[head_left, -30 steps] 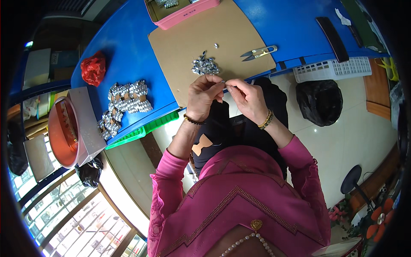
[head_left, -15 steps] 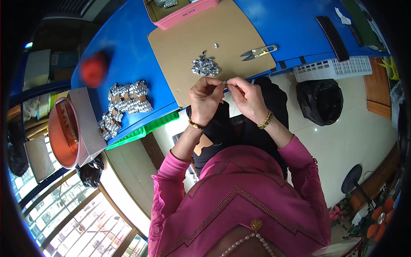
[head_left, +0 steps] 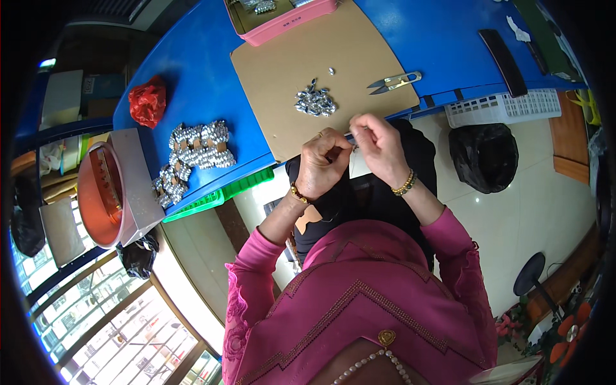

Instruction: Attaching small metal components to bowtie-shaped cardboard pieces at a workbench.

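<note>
Right hand [head_left: 385,154] moved off left hand [head_left: 319,167], bare cardboard [head_left: 273,83] edge ahead, grip unclear

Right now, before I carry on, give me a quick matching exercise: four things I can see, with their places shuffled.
Things:
1. Heap of silver pieces
2. Thread snips
3. Red plastic bag
4. Pink tray

Places:
A. Crumpled on the left part of the blue tabletop
B. At the far side of the brown board
C. Across the board's right edge, tips pointing left
D. On the board, just beyond the hands

Pairs: 1-D, 2-C, 3-A, 4-B.
</note>
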